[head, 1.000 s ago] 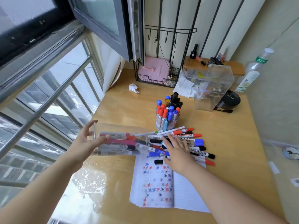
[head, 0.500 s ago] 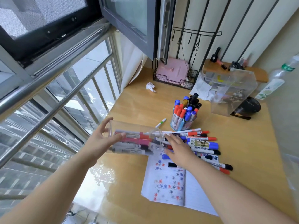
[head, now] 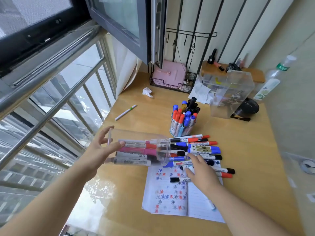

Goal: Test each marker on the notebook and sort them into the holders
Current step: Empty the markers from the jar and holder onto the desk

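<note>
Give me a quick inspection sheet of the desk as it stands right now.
Surface: wooden desk, glare patch near the window edge.
Job's things: clear holder tipped on its side, markers still inside; loose marker pile at its mouth; upright holder full of markers; notebook open, covered in test marks; one green-tipped marker lying apart.
Clutter: crumpled paper, clear box, bottle.
Hands: left hand grips the tipped holder; right hand flat on the pile.
Cables: thin cords hang from the wall rack.
Surroundings: open window, railing outside.
</note>
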{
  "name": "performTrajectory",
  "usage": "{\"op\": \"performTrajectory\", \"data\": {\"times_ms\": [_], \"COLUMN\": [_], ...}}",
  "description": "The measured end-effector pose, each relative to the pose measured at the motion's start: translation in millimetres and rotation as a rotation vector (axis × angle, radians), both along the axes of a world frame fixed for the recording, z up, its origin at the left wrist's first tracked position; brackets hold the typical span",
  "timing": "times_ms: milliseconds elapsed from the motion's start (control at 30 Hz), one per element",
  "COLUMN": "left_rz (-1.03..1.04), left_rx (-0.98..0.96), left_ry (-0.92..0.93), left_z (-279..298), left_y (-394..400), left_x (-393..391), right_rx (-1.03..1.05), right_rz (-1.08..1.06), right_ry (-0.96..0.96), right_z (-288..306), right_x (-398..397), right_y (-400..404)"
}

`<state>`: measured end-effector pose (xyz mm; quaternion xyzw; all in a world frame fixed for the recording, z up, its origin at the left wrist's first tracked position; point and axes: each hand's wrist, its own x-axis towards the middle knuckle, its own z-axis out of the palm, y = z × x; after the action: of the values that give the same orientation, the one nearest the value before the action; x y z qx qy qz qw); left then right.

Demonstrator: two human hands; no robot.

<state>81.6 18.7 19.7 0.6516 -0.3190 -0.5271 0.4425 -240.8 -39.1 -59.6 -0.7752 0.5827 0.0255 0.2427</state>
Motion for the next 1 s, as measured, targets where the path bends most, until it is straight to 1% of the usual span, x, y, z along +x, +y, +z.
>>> {"op": "performTrajectory", "data": {"times_ms": [67,133,167,233,333,400,433,500,567,633,667,733,833,967,1000], "left_rz": [-0.026,-0.024,-0.020,-0.028,-0.056,-0.066,-0.068,-0.073,-0.071,-0.070,-0.071,-0.073,-0.069,-0.074,-0.072], "left_rx": [0.005,0.016,0.023,0.036,0.048,0.052,0.053,0.054,0.055,0.057,0.058,0.058,0.057,0.059,0.060], "left_ry": [0.009,0.048,0.064,0.078,0.073,0.066,0.064,0.060,0.063,0.068,0.067,0.066,0.078,0.084,0.083], "left_z": [-5,-9,-10,-12,-14,-15,-16,-16,-16,-16,-16,-15,-16,-18,-18], "left_y": [-5,-7,-8,-9,-10,-10,-10,-10,-11,-13,-13,-15,-15,-17,-18], "left_x": [-12,-19,-22,-23,-24,-25,-25,-25,-25,-24,-24,-26,-30,-35,-36], "right_rx": [0.039,0.010,-0.044,-0.116,-0.005,0.047,0.029,-0.038,-0.159,-0.318,-0.341,-0.276,-0.192,-0.157,-0.150], "right_rz": [-0.005,0.025,0.032,0.011,-0.011,-0.017,-0.003,0.044,0.124,0.149,0.146,0.131,0.185,0.154,0.141], "right_ry": [-0.095,-0.107,-0.076,0.048,0.222,0.286,0.297,0.263,0.171,0.159,0.154,0.107,0.100,-0.021,-0.020], "right_z": [-3,-6,-6,-3,-8,-16,-19,-21,-14,-12,-9,-5,-4,-6,-8], "right_x": [-2,-8,-12,-19,-32,-39,-41,-44,-42,-40,-40,-39,-33,-23,-22], "right_y": [5,9,11,12,20,24,24,21,15,6,2,-7,-15,-21,-22]}}
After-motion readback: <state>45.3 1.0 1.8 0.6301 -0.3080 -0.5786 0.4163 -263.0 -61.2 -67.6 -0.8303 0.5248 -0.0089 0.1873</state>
